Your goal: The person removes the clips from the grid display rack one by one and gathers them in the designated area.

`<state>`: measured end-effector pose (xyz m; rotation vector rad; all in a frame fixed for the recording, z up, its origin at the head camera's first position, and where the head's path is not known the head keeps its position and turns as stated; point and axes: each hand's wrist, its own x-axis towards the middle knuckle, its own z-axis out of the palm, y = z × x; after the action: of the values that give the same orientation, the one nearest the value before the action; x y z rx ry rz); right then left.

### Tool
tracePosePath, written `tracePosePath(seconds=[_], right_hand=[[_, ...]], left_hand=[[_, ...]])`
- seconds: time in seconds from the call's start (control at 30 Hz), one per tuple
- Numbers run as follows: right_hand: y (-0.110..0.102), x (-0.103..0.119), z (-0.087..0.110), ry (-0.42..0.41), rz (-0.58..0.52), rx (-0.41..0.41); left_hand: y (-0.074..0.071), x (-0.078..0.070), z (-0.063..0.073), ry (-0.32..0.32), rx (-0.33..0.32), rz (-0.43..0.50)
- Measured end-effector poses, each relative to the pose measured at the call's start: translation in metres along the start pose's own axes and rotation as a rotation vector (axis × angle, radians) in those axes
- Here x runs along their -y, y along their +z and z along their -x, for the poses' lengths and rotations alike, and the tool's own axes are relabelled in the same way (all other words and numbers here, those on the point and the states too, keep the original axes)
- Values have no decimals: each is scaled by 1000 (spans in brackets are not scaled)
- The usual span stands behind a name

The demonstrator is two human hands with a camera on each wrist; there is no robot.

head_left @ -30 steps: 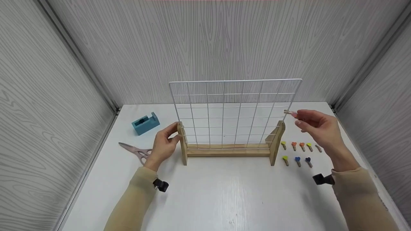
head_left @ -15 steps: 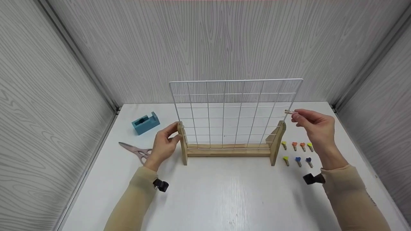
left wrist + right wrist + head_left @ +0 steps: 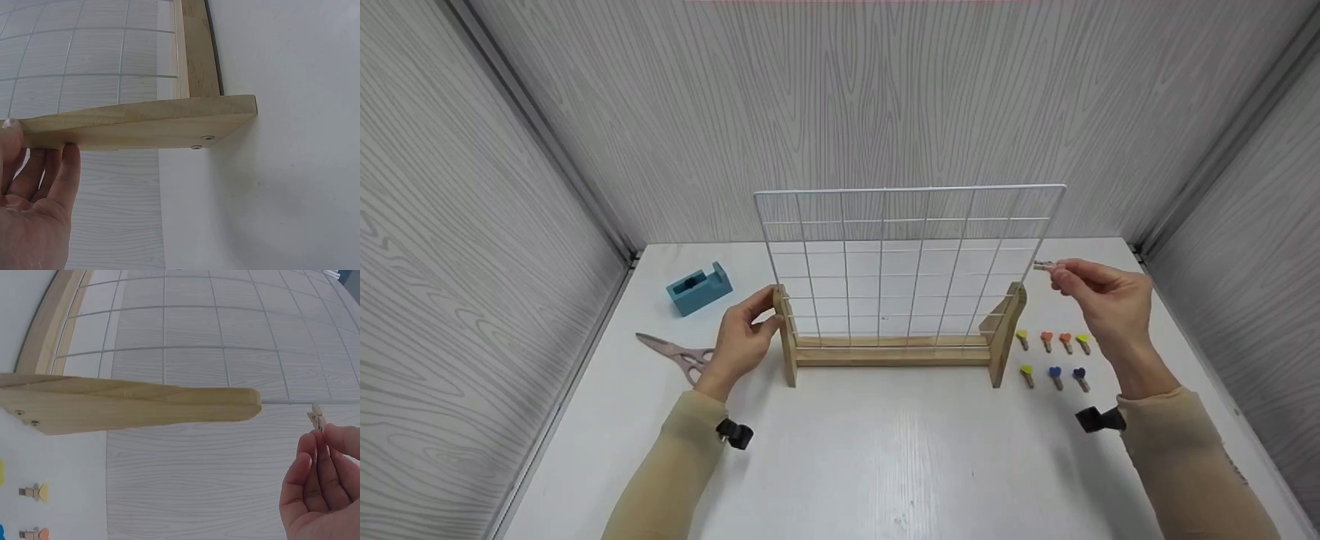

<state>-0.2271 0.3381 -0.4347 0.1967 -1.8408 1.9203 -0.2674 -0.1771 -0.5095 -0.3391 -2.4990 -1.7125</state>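
A white wire grid panel [image 3: 900, 262] stands upright in a wooden stand [image 3: 892, 360]. At the stand's left upright [image 3: 140, 126], my left hand [image 3: 744, 334] grips the top end, thumb on one side and fingers on the other, as the left wrist view shows. My right hand [image 3: 1106, 300] pinches a small wooden clothespin [image 3: 316, 417] between thumb and fingertips. The clothespin's jaws point at the grid's right edge wire, just above the right upright [image 3: 169, 405]. Its far end is hidden by the fingers.
Several heart-topped mini clothespins lie in two rows right of the stand, including an orange one [image 3: 1047, 342] and a blue one [image 3: 1056, 377]. A teal tape dispenser [image 3: 699, 289] and scissors [image 3: 675, 352] lie at left. Grey wood-grain walls [image 3: 840, 97] enclose the table.
My right thumb has closed in on the clothespin. The right hand moved left to the grid's edge, then slightly back to the right with the clothespin. My left hand stays put.
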Motion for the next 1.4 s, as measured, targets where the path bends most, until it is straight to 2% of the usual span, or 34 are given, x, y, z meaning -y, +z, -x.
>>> tracePosePath(seconds=[0.2, 0.5, 0.73, 0.87, 0.93, 1.1, 1.4], right_hand=[[-11, -2, 4, 19, 83, 41], [-24, -2, 8, -7, 157, 30], [-40, -4, 12, 27, 170, 13], [-53, -10, 13, 57, 257, 0], [-61, -15, 15, 74, 347, 4], [-85, -31, 18, 176, 485, 44], [-129, -62, 27, 501, 727, 205]], left_hand=[[-1, 1, 0, -28, 3, -1], [-1, 1, 1, -44, 5, -8], [0, 2, 0, -17, -2, 10], [0, 3, -1, 12, -9, 29], [0, 3, -1, 15, -10, 33], [1, 3, -1, 9, -11, 28], [0, 0, -1, -3, -4, 0]])
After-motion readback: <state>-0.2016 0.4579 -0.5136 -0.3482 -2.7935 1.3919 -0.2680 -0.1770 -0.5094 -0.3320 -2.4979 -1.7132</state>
